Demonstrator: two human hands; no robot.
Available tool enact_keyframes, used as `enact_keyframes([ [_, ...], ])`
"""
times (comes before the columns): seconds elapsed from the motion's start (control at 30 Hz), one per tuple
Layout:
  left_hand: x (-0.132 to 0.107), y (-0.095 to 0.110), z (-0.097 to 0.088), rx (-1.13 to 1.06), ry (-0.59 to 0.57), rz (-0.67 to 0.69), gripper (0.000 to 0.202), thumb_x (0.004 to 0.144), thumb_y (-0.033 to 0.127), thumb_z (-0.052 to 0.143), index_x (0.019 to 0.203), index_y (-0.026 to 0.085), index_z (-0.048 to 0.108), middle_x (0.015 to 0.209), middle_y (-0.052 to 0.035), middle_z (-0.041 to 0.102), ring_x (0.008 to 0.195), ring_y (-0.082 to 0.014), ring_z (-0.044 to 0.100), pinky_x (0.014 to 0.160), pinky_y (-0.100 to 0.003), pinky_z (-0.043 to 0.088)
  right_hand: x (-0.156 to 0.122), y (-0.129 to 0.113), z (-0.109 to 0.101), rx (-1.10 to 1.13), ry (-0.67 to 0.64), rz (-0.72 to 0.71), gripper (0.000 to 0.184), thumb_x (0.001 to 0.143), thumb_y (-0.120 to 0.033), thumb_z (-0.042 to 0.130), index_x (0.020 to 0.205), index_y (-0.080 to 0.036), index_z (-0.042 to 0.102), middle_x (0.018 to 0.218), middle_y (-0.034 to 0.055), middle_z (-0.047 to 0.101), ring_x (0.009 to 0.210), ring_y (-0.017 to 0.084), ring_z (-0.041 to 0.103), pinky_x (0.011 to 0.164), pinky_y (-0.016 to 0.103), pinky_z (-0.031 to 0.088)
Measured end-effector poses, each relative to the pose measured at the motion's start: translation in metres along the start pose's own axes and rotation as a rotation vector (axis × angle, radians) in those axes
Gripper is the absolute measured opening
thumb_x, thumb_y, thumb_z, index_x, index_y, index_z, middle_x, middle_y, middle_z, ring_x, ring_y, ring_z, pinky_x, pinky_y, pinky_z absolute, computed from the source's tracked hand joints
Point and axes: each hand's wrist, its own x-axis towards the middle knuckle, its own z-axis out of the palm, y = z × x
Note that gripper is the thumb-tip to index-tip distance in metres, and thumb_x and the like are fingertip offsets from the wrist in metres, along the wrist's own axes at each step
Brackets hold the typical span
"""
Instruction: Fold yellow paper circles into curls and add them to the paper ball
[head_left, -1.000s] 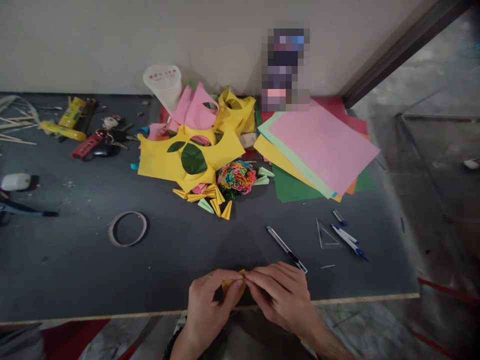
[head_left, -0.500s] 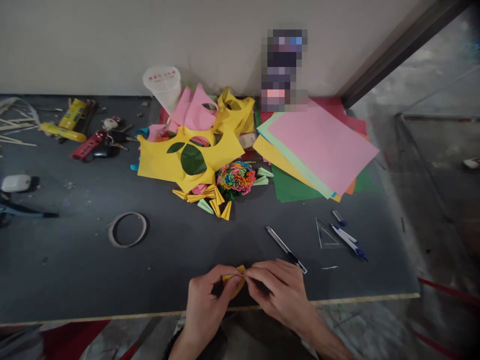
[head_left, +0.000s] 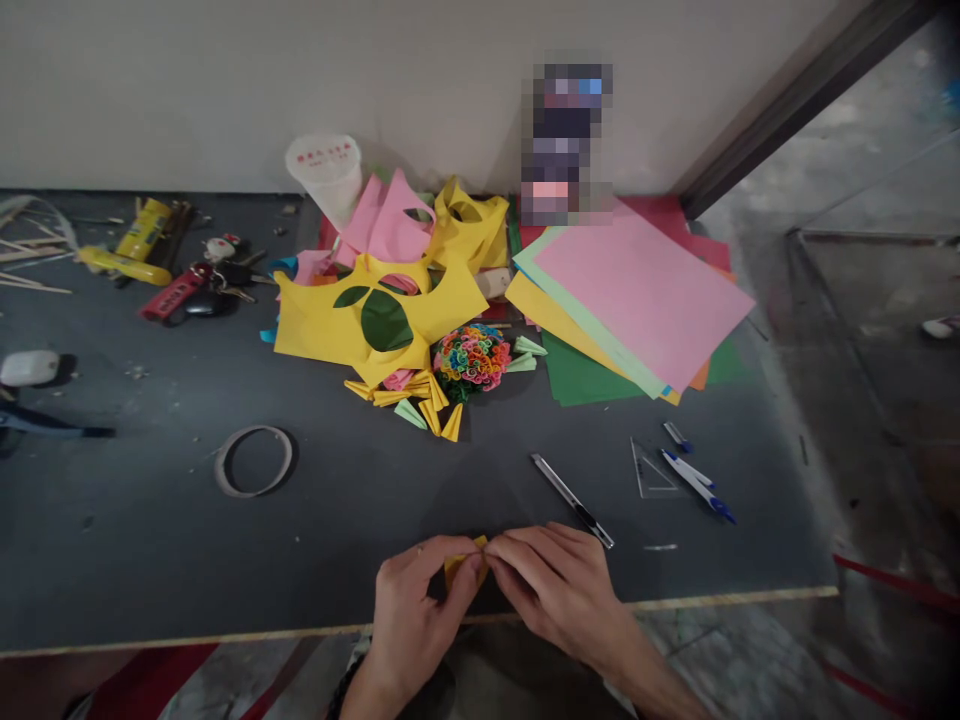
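Between my hands, at the table's front edge, is a small piece of yellow paper [head_left: 455, 571], partly covered by fingers. My left hand [head_left: 420, 600] pinches it between thumb and forefinger. The fingertips of my right hand [head_left: 555, 580] are pressed together on the paper's upper right side, against the left fingertips. Just beyond my right hand lies a utility knife [head_left: 571, 500]. Farther back, several folded yellow paper cones [head_left: 451, 422] and a few pale green ones lie beside a colourful ball of curled paper [head_left: 472, 358].
Cut yellow paper [head_left: 315, 320] and a stack of coloured sheets [head_left: 645, 290] lie at the back. A tape ring [head_left: 255, 462] is at left, a set square [head_left: 651, 472] and compass [head_left: 697, 485] at right. Keys [head_left: 232, 278] and a lidded cup [head_left: 326, 175] stand farther off.
My right fingers have shifted slightly left, closer to my left fingertips. Less of the yellow paper shows between the hands. Things on the table stay put.
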Motion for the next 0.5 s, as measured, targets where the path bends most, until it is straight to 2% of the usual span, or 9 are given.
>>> enact_keyframes([
  [0.17,0.0004,0.0011,-0.0013,-0.015,-0.024,-0.019,0.015,0.096,0.021,0.066,0.089,0.025,0.079,0.074,0.0019,0.084,0.060,-0.0142,0.076,0.062,-0.023,0.060,-0.0009,0.0007,-0.0011,-0.088,-0.044,-0.087,0.016,0.105,-0.010,0.055,0.109,-0.016,0.069,0.094,0.0012,0.081,0.078,0.015,0.077,0.076,0.034,0.046],
  [0.37,-0.0019,-0.0020,-0.0024,0.005,0.006,0.010,0.013,0.096,0.018,0.068,0.093,0.028,0.077,0.081,0.0039,0.086,0.067,-0.0136,0.079,0.067,-0.021,0.061,0.0045,-0.0018,-0.0001,0.094,0.024,0.061,0.010,0.104,-0.014,0.063,0.101,-0.022,0.069,0.089,-0.0031,0.081,0.072,0.013,0.076,0.074,0.030,0.048],
  [0.5,-0.0016,-0.0021,-0.0012,-0.014,0.033,0.012,0.012,0.096,0.019,0.068,0.092,0.026,0.077,0.079,0.0018,0.085,0.066,-0.0146,0.079,0.067,-0.022,0.062,0.0074,-0.0022,-0.0009,0.174,0.063,0.088,0.013,0.100,-0.011,0.068,0.103,-0.023,0.070,0.089,-0.0036,0.082,0.072,0.012,0.077,0.071,0.026,0.050],
])
